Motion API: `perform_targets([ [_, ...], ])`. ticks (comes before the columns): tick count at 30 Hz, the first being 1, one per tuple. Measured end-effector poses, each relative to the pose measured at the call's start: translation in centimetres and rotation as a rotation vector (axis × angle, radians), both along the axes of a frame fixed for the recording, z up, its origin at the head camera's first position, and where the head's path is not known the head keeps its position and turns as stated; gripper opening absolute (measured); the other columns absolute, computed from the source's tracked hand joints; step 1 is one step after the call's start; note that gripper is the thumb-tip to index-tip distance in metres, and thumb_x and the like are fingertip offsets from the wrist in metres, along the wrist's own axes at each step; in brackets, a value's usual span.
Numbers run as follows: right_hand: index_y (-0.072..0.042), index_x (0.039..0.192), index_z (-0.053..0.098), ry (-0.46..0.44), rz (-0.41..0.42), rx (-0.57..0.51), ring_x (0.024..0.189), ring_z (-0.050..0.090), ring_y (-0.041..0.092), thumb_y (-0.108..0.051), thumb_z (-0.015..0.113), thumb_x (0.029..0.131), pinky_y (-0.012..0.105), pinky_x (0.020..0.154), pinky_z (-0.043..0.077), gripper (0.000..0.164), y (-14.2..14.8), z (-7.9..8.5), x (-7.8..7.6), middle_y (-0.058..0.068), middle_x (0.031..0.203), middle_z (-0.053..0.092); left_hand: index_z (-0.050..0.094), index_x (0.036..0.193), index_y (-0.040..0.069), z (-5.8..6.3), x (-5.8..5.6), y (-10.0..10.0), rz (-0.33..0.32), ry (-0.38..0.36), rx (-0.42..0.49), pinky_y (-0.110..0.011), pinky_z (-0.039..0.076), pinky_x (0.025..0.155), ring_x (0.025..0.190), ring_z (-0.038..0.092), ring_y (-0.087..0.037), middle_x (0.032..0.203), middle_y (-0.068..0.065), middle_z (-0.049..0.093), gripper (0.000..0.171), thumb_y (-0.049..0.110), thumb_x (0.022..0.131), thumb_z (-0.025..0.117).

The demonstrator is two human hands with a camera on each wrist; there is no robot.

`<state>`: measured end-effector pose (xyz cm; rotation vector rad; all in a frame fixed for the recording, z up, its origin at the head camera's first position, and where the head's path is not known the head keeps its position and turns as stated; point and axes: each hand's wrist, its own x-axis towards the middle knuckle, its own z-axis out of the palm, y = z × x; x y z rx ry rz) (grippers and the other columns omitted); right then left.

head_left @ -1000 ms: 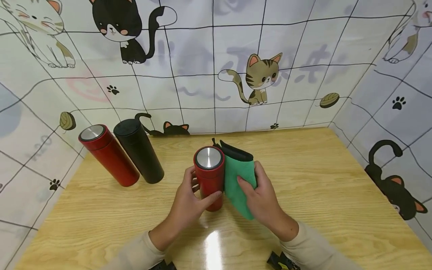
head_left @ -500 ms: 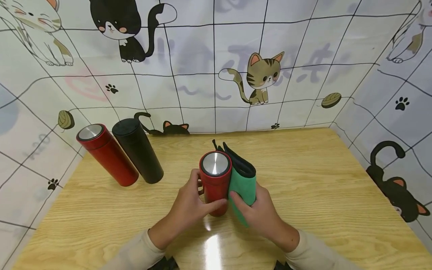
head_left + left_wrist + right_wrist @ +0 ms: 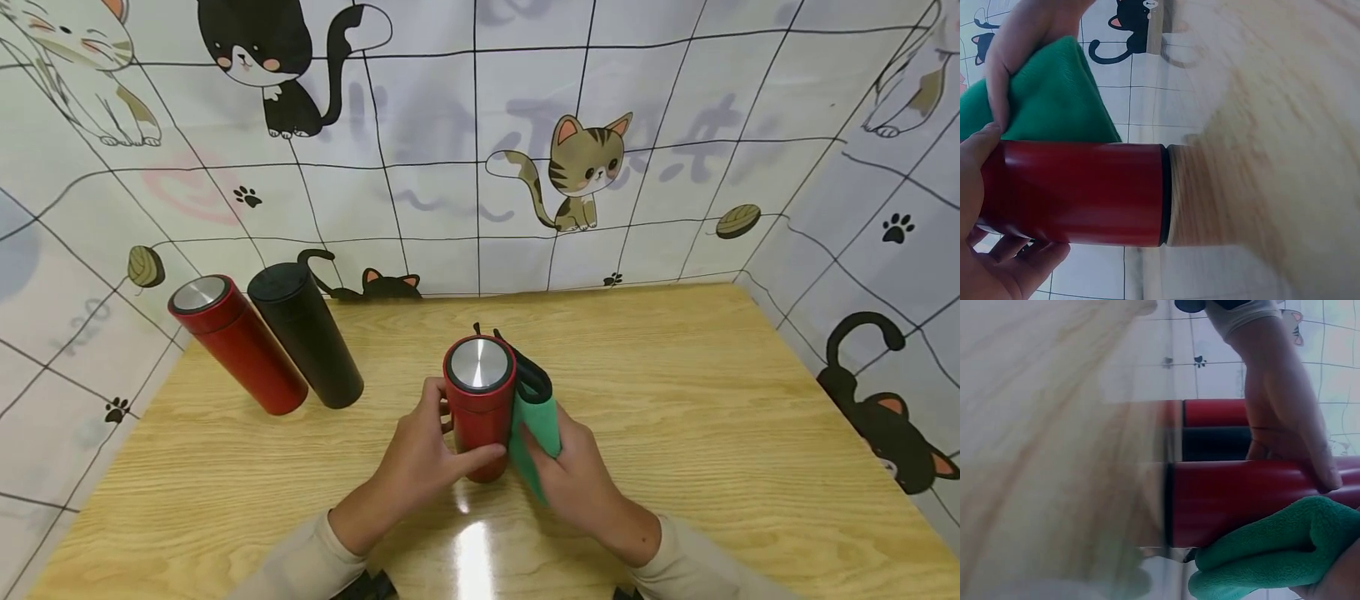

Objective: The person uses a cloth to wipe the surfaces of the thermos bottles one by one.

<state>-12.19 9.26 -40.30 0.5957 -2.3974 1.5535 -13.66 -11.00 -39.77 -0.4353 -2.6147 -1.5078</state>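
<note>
A red thermos flask [image 3: 482, 408] with a silver lid top stands upright at the middle of the table. My left hand [image 3: 420, 458] grips it around its lower body, thumb across the front. My right hand [image 3: 581, 475] holds a folded green cloth [image 3: 542, 425] with a black edge against the flask's right side. In the left wrist view the fuzzy green cloth [image 3: 1054, 100] touches the red flask [image 3: 1079, 194]. The right wrist view shows the cloth [image 3: 1266, 550] bunched in folds along the flask [image 3: 1241, 494].
A second red flask [image 3: 240, 346] and a black flask [image 3: 307, 337] stand side by side at the back left of the wooden table [image 3: 660, 375]. Behind rises a cat-printed sheet [image 3: 435, 108], which also covers both sides.
The flask has shifted slightly right and towards me in my left hand. My right hand's cloth has come lower and become more folded, closer against the flask.
</note>
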Motion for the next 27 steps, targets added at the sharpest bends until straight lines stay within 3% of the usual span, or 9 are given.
perform_targets([
  [9, -0.010, 0.146, 0.049, 0.176, 0.055, -0.078, 0.124, 0.060, 0.022, 0.010, 0.056, 0.095, 0.027, 0.098, 0.053, 0.056, 0.1, 0.9, 0.5, 0.015, 0.138, 0.061, 0.041, 0.128, 0.016, 0.1, 0.1, -0.2, 0.024, 0.010, -0.030, -0.037, 0.060, 0.088, 0.112, 0.067, -0.023, 0.126, 0.000, 0.064, 0.082, 0.030, 0.067, 0.094],
  [14, -0.008, 0.147, 0.048, 0.143, 0.036, -0.035, 0.128, 0.056, 0.017, 0.006, 0.056, 0.097, 0.028, 0.101, 0.051, 0.053, -0.2, 0.5, 0.6, 0.012, 0.140, 0.060, 0.041, 0.129, 0.016, 0.1, -0.1, -0.3, 0.016, 0.014, -0.033, -0.036, 0.060, 0.088, 0.110, 0.067, -0.022, 0.126, 0.000, 0.065, 0.082, 0.029, 0.068, 0.094],
  [17, -0.008, 0.146, 0.048, 0.095, 0.030, -0.011, 0.129, 0.057, 0.021, 0.002, 0.055, 0.099, 0.031, 0.102, 0.051, 0.049, -0.1, 0.2, 0.5, 0.010, 0.140, 0.060, 0.041, 0.130, 0.016, 0.0, -0.2, -0.2, 0.005, 0.015, -0.044, -0.036, 0.060, 0.089, 0.110, 0.067, -0.021, 0.125, 0.000, 0.065, 0.083, 0.030, 0.068, 0.094],
  [24, -0.003, 0.130, 0.057, 0.023, 0.034, 0.057, 0.104, 0.063, 0.012, -0.004, 0.052, 0.102, 0.031, 0.088, 0.057, 0.028, 0.0, -0.6, 0.0, 0.007, 0.114, 0.070, 0.039, 0.133, 0.015, 0.0, -0.3, -0.3, -0.018, 0.027, -0.073, -0.037, 0.059, 0.090, 0.111, 0.066, -0.020, 0.126, 0.001, 0.065, 0.083, 0.033, 0.071, 0.092],
  [27, -0.004, 0.134, 0.055, -0.012, 0.042, 0.031, 0.111, 0.063, 0.014, -0.004, 0.052, 0.102, 0.032, 0.092, 0.056, 0.032, 0.1, -0.6, 0.0, 0.009, 0.122, 0.069, 0.039, 0.134, 0.015, 0.1, -0.3, -0.5, -0.047, 0.019, -0.080, -0.038, 0.058, 0.094, 0.115, 0.065, -0.018, 0.129, 0.002, 0.063, 0.082, 0.034, 0.073, 0.090],
])
